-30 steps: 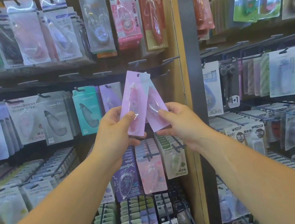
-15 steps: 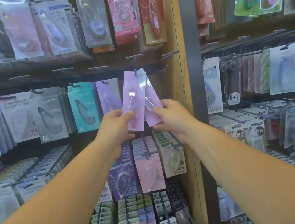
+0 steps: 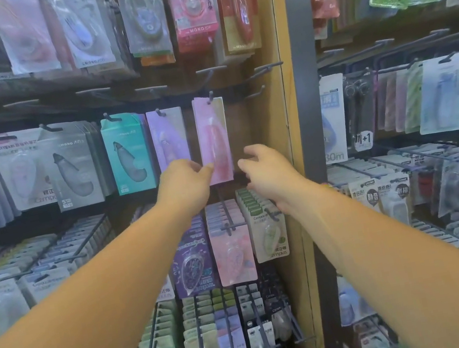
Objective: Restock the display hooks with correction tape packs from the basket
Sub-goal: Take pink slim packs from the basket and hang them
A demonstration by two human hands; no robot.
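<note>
Pink correction tape packs [image 3: 214, 139] hang on a dark display hook [image 3: 211, 96] in the middle row of the rack. My left hand [image 3: 186, 186] touches the packs' lower left corner with thumb and fingertips. My right hand [image 3: 268, 173] is just right of the packs with its fingers loosely curled and holding nothing. The basket is out of view.
A lilac pack [image 3: 168, 137] hangs left of the pink ones, then a teal pack [image 3: 126, 153]. An empty hook [image 3: 255, 94] juts out to the right by the wooden post [image 3: 285, 133]. Full hooks of packs fill the rows above and below and the right-hand rack [image 3: 425, 108].
Both hands lifted two pink packs up to the hook and hung them. My right hand has let go and moved off to the right; the left still touches the bottom corner.
</note>
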